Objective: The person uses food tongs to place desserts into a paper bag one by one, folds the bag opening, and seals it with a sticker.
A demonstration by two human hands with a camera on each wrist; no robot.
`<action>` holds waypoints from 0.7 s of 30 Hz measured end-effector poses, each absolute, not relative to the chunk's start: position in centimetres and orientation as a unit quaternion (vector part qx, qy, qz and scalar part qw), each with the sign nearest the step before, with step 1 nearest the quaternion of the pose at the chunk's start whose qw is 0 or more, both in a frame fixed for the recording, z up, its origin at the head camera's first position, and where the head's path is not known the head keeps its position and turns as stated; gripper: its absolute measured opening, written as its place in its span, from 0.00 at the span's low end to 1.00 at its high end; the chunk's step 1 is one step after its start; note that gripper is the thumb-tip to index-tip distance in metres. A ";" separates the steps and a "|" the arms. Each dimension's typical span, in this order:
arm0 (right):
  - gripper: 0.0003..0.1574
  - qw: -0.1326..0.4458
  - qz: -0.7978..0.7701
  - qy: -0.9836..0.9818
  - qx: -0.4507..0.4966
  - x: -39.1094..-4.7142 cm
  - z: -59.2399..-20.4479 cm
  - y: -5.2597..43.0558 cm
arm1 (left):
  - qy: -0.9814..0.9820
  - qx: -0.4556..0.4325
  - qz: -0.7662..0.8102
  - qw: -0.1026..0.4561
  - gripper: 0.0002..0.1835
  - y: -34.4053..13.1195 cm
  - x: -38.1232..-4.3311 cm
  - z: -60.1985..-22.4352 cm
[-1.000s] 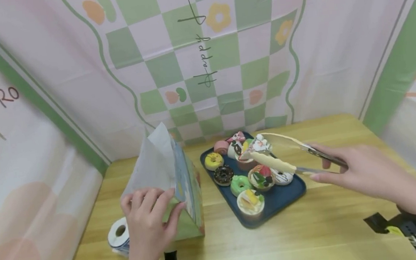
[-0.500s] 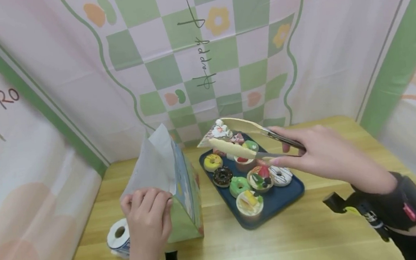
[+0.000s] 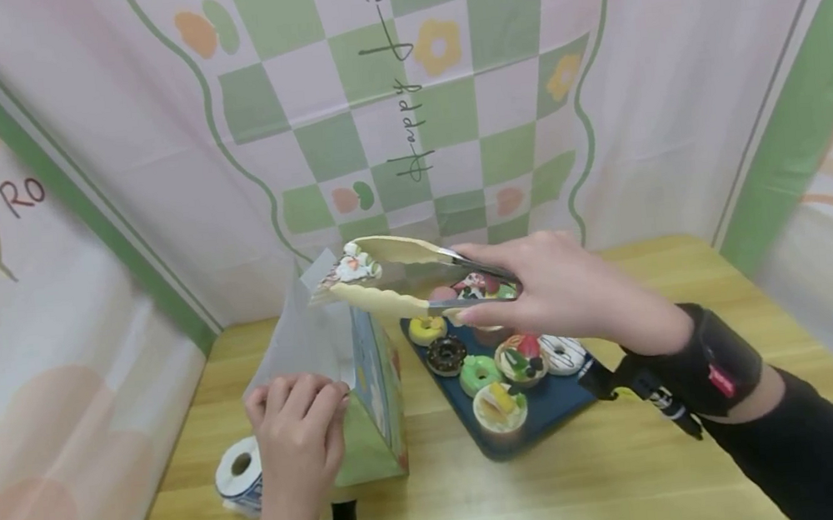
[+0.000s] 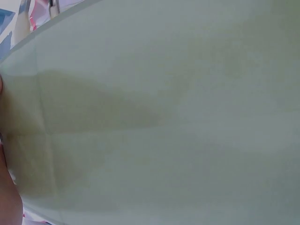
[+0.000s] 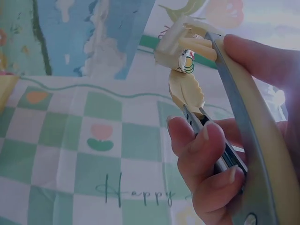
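My right hand [image 3: 554,284] holds a pair of tongs [image 3: 383,299] with cream-coloured, wavy-edged tips. Pinched between those tips is a triangular cake slice [image 3: 355,264] with white topping, raised over the mouth of a paper bag [image 3: 369,453]. The bag stands upright, green and blue outside, with a pale upper flap spread open. My left hand [image 3: 296,439] grips its near rim with curled fingers. Pale bag paper [image 4: 164,122] fills most of the left wrist view. From the right wrist, the tongs [image 5: 239,98] and the slice's pale side [image 5: 166,50] show, with fingers wrapped round the handles.
Right of the bag, a dark blue tray [image 3: 551,404] carries several small pastries, among them a green donut [image 3: 479,374] and a fruit tart [image 3: 522,357]. A roll of labels [image 3: 228,479] sits left of the bag. A printed curtain [image 3: 448,123] hangs behind the wooden table [image 3: 470,506].
My right hand has carried the tongs and cake slice leftward from above the tray to over the bag. My left thumb has drawn in toward the fingers; that hand stays at the bag's rim.
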State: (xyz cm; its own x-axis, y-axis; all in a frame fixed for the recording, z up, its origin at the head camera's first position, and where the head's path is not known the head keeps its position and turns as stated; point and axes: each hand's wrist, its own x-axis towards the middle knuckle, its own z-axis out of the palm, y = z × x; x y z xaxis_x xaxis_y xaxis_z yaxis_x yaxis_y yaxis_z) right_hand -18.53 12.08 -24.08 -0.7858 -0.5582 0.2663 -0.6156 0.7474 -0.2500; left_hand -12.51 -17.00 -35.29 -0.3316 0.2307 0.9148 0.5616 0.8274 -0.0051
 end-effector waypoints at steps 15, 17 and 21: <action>0.45 0.066 0.154 -0.912 0.374 -19.6 -23.2 7.4 | -0.818 -0.238 -0.152 0.500 0.19 -17.2 -12.3 -35.0; 0.45 0.052 0.147 -0.913 0.378 -19.8 -23.2 6.9 | -0.819 -0.240 -0.152 0.499 0.19 -17.2 -12.3 -35.0; 0.46 0.033 0.126 -0.916 0.379 -20.3 -23.5 6.4 | -0.825 -0.238 -0.150 0.491 0.19 -17.4 -12.2 -35.0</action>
State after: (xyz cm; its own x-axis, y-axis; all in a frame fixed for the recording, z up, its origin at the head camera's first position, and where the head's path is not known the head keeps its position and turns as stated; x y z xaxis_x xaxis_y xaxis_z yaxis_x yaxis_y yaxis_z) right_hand -20.27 6.36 -23.51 -0.7100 -0.6866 0.1564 -0.7033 0.6805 -0.2056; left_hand -12.18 -17.45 -34.95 -0.4052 0.2447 0.8809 0.5399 0.8416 0.0145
